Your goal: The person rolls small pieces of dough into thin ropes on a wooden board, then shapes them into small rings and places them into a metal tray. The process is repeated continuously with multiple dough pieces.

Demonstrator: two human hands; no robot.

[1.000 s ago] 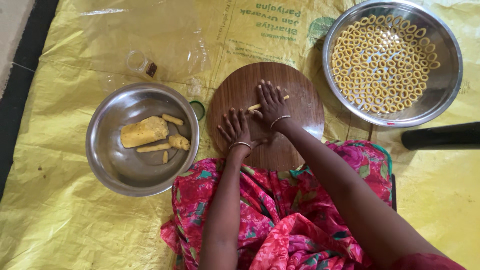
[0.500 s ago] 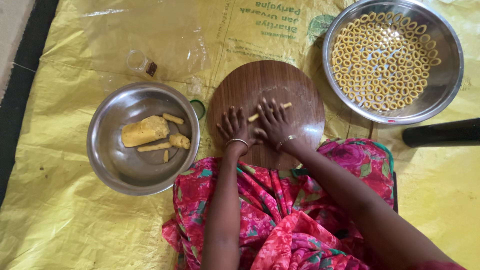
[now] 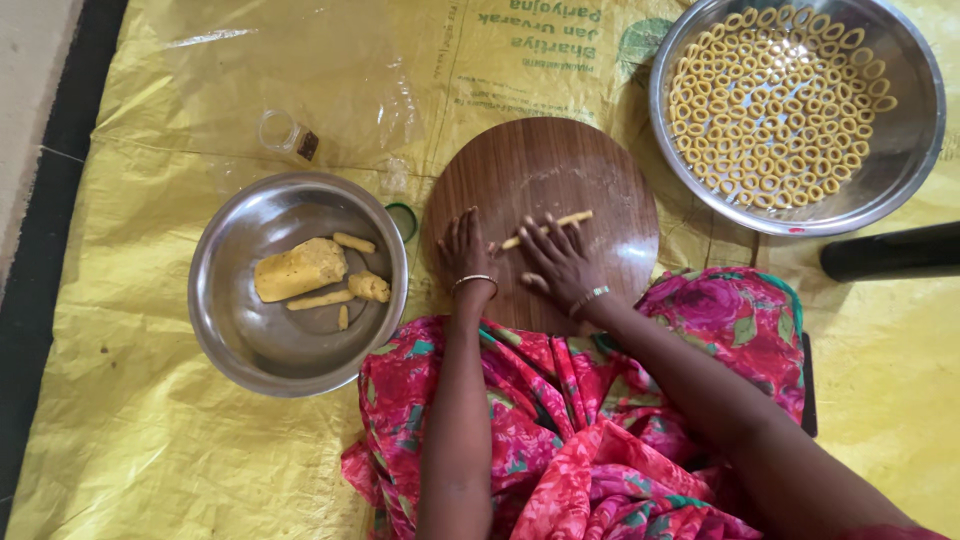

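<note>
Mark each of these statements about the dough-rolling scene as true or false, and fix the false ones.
1. The right hand lies on a thin dough strip on the round wooden board. True.
2. The left hand is inside the steel bowl. False: it rests flat on the board.
3. The steel bowl holds a block of dough and a few small pieces. True.
4. The large steel tray is filled with flat discs. False: it holds many small dough rings.
5. Everything sits on a yellow sheet. True.
</note>
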